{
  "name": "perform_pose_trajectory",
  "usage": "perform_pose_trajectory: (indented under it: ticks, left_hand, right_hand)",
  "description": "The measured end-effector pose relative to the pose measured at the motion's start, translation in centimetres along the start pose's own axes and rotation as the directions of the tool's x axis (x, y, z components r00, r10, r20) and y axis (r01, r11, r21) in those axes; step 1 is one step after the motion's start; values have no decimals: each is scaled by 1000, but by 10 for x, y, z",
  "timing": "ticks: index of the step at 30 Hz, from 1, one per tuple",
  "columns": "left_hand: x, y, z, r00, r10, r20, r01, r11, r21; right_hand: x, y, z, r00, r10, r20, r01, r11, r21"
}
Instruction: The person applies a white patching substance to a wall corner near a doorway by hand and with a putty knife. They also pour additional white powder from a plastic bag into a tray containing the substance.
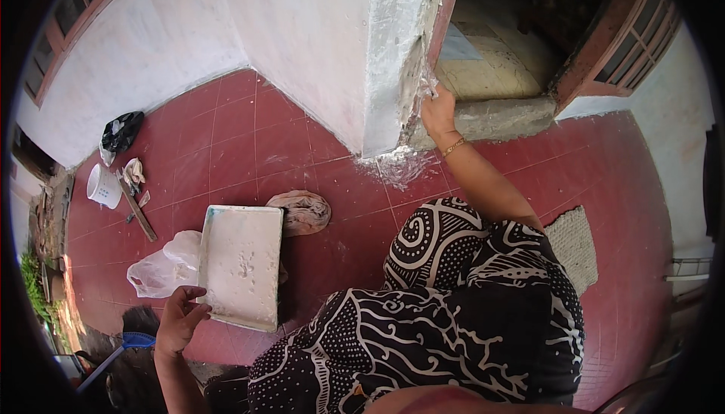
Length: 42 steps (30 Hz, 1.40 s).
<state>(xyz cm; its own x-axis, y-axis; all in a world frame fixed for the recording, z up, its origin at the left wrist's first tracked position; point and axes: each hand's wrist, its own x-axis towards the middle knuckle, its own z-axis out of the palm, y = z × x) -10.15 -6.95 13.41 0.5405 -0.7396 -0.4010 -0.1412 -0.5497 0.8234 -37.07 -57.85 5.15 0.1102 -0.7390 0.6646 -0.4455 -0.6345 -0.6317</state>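
My right hand (439,115) is closed on a crumpled piece of clear plastic (428,85). It presses the plastic to the rough, chipped wall edge beside the doorway. My left hand (180,322) hangs by the lower left corner of a shallow rectangular tray (214,236). Its fingers are loosely bent and apart, their tips over the rim; any contact is hard to make out. White, lumpy paste-like material (243,263) covers the inside of the tray.
White residue (400,166) lies on the red tiles below the wall edge. Around the tray are a bundled cloth (306,212) and a plastic bag (162,267). A white bucket (104,186), wooden stick (140,210) and black bag (123,130) sit farther left. A mat (574,248) is at right.
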Motion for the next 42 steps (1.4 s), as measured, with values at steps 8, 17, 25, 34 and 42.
perform_pose_trajectory:
  ticks: [8,17,25,34,42]
  left_hand:
    - [4,27,26,995,26,97,-25,1000,-14]
    - [8,25,38,992,33,125,-30,999,-28]
    - [13,1,34,993,17,113,-6,995,-95]
    - [15,-14,27,997,14,81,-7,997,-78]
    - [14,-24,21,996,-24,85,32,994,-101]
  right_hand:
    - [82,-80,-37,979,-94,-183,153,928,341]
    - [19,-12,7,996,-77,-39,76,997,-17]
    - [56,-69,-41,996,40,-75,-8,919,393]
    - [65,-42,6,990,-19,-140,11,998,-55]
    - [31,-49,-43,993,-90,-76,96,992,83]
